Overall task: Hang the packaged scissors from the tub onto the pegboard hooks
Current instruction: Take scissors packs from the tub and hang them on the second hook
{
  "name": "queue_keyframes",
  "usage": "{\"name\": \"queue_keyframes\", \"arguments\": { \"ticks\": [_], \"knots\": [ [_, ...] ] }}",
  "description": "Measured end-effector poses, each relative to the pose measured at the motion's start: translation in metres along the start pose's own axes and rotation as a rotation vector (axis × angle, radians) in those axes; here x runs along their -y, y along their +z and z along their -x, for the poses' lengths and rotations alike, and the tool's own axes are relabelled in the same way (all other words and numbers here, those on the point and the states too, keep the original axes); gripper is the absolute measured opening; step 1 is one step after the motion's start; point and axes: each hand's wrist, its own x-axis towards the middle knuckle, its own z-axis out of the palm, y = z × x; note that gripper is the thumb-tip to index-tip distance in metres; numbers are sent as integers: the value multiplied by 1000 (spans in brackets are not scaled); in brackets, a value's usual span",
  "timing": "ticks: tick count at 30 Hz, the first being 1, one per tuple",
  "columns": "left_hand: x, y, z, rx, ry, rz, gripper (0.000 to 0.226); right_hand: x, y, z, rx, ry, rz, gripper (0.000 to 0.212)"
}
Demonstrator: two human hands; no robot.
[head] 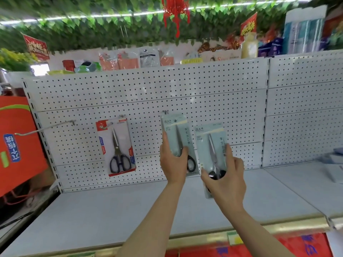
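The pegboard (148, 86) is white, dotted all over with a regular grid of small dark holes. The shelf (111, 210) below it is plain pale grey, with a gold strip along its front edge. The left pack (116, 147) is red and white with blue side tabs; its scissors have steel blades and dark blue handles. The two other packs (173, 134) (210, 143) are pale blue-green with dark lettering, and their scissors have black handles. A banner (16, 141) at the pegboard's left edge is orange-red with a blue-and-white label. Green leaves (92, 25) and a red tassel (176, 13) hang above.
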Motion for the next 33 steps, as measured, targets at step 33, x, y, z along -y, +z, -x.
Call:
{"name": "queue_keyframes", "arguments": {
  "ticks": [33],
  "knots": [
    [-19, -31, -76, 198, 238, -387, 89, 44, 102, -32, 65, -56, -96, 105]
  ]
}}
